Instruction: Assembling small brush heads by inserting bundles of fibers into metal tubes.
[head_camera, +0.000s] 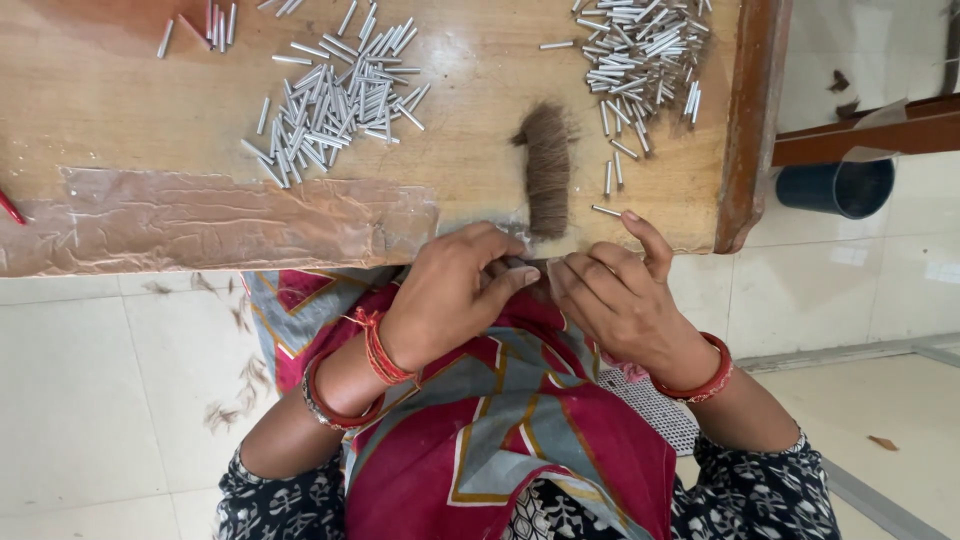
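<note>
My left hand (450, 290) and my right hand (615, 295) meet at the near edge of the wooden table (120, 110), fingertips pinched together on a small tuft of brown hair; what lies between the fingers is mostly hidden. Just beyond them a bundle of brown hair (547, 170) lies on the table, pointing away from me. One small silver metal tube (606, 211) rests beside my right index finger. Two heaps of the same silver tubes lie farther back: one in the middle (330, 105) and one at the right (640, 50).
Clear tape (220, 220) covers the table's near left edge. A dark blue bucket (838, 187) stands on the white tiled floor to the right, under a wooden beam (870, 135). Loose hair clippings (235, 390) lie on the floor at left. A white perforated mat (660, 410) lies below me.
</note>
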